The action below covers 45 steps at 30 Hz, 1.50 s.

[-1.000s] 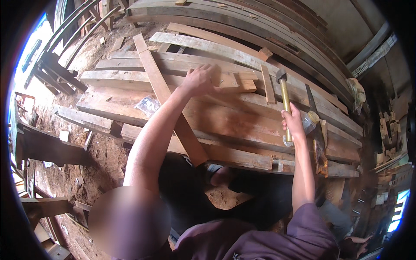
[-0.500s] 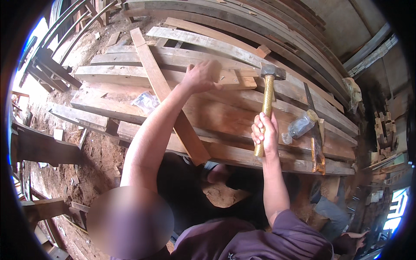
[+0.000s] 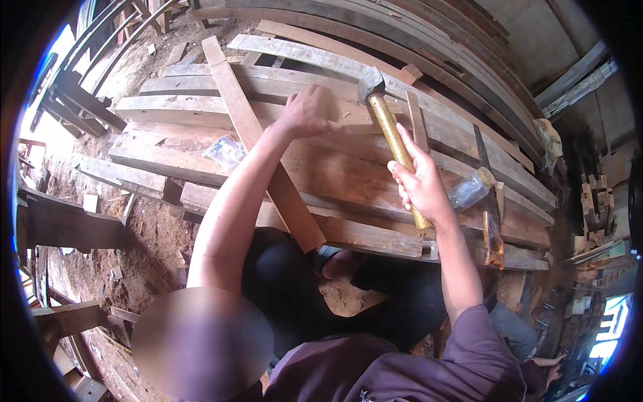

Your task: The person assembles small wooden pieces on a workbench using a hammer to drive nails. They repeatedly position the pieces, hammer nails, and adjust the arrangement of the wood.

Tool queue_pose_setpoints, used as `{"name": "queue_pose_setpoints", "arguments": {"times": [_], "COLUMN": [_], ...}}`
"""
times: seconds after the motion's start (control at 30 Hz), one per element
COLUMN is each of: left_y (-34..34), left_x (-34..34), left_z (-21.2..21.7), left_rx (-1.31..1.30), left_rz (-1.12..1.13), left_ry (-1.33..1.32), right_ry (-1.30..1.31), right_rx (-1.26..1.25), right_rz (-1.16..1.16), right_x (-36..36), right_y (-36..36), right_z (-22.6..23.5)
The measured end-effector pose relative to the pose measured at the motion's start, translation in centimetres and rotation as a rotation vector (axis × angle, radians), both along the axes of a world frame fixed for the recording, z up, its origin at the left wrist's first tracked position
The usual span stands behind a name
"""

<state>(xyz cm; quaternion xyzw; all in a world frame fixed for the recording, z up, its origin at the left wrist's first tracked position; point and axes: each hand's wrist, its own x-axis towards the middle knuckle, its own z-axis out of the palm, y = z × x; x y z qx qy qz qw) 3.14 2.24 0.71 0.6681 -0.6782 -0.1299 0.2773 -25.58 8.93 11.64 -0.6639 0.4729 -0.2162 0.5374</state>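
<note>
My right hand [image 3: 426,184] is closed round the yellow handle of a hammer [image 3: 385,124]. Its thumb and index finger lie along the handle, and the dark metal head points up and away to the left. The hammer's head and upper handle overlap the right end of a short piece of wood [image 3: 357,115]. At that piece's left end is my left hand [image 3: 308,115], fingers bent over the wood and partly blurred. Beneath both hands lies a row of thick timber beams [image 3: 362,167]. A thin wooden strip [image 3: 416,120] rests just right of the hammer.
A long plank [image 3: 244,127] lies slantwise across the beams, beside a clear plastic bag [image 3: 226,153]. Right of my right hand are a plastic bottle [image 3: 469,191] and a handsaw [image 3: 493,241]. More timber [image 3: 429,40] is stacked behind. Wooden frames [image 3: 74,218] stand left on the littered dirt floor.
The hammer has tilted, its head swinging left toward the short piece of wood. My right hand has moved slightly right and up. My left hand has shifted slightly left.
</note>
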Motion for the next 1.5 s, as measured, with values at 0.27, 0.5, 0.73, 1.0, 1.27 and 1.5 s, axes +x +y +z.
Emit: {"name": "queue_pose_setpoints", "arguments": {"times": [0.27, 0.5, 0.73, 1.0, 1.27, 1.5], "left_y": [0.3, 0.3, 0.1, -0.4, -1.1, -1.1], "left_x": [0.2, 0.0, 0.0, 0.0, 0.1, 0.3], "left_z": [0.0, 0.2, -0.8, -1.2, -2.3, -2.5], "left_rx": [-0.13, -0.116, -0.138, -0.128, -0.15, -0.147], "left_rz": [0.013, 0.032, 0.028, 0.043, 0.041, 0.056], "left_ry": [-0.14, -0.168, -0.125, -0.145, -0.156, -0.193], "right_ry": [-0.091, 0.214, 0.25, -0.037, 0.227, -0.228], "right_rx": [-0.239, -0.182, -0.591, -0.306, -0.155, -0.374], "right_rz": [0.015, 0.118, 0.045, -0.075, -0.143, -0.073], "right_x": [0.8, 2.9, 2.5, -0.1, 0.0, -2.7], "right_y": [-0.9, 0.3, 1.6, 1.0, 0.8, -0.1], "right_z": [-0.3, 2.5, 0.5, 0.5, -2.5, 1.5]}}
